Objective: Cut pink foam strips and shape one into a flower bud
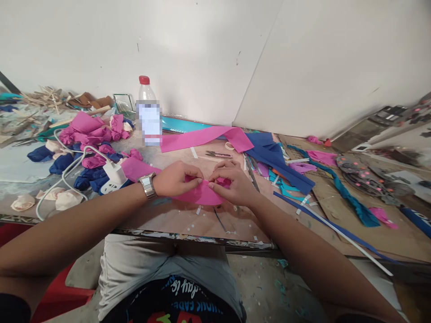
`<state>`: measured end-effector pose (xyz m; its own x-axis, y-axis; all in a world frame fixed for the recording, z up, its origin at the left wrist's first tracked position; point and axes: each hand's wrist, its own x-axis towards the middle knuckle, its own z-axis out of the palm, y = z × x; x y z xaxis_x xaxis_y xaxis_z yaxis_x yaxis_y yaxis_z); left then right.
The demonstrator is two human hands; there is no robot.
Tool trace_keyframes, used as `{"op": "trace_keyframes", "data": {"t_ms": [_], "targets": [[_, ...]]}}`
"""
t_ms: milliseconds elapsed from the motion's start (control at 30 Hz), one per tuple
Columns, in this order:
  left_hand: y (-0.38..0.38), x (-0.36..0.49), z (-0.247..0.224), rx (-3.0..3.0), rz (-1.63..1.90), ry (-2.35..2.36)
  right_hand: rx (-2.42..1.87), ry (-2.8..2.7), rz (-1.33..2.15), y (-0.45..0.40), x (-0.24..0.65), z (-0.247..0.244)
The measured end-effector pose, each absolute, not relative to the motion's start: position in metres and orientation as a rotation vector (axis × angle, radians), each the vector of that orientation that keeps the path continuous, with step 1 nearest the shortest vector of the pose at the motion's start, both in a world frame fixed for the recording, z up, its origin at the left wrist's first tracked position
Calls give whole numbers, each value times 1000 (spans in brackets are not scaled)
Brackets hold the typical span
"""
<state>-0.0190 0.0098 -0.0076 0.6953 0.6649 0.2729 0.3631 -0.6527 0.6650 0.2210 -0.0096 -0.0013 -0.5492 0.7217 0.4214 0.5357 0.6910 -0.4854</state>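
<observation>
A bright pink fabric strip [198,195] lies between my two hands on the table's near part. My left hand [177,178], with a metal watch on its wrist, pinches the strip's upper edge between thumb and forefinger. Facing it from the right, my right hand [234,183] has its thumb and fingers closed on the same strip, where the fabric bunches up. The fingertips of both hands are close together. Just beyond them lie small thread snips [218,154] and another pink strip [198,138], which bends at its right end.
Rolled pink, blue and cream fabric pieces [90,134] are heaped at left, with a white cable and power plug [114,172]. A red-capped bottle [147,92] stands at the back. Blue strips [279,161], cardboard [350,211] and a thin white stick [353,244] lie at right.
</observation>
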Motion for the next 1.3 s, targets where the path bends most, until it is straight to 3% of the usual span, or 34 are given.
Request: {"op": "trace_keyframes", "data": {"t_ms": [1300], "targets": [[13, -18, -5, 2256, 555, 791, -838, -2338, 44, -12, 218, -4]]}}
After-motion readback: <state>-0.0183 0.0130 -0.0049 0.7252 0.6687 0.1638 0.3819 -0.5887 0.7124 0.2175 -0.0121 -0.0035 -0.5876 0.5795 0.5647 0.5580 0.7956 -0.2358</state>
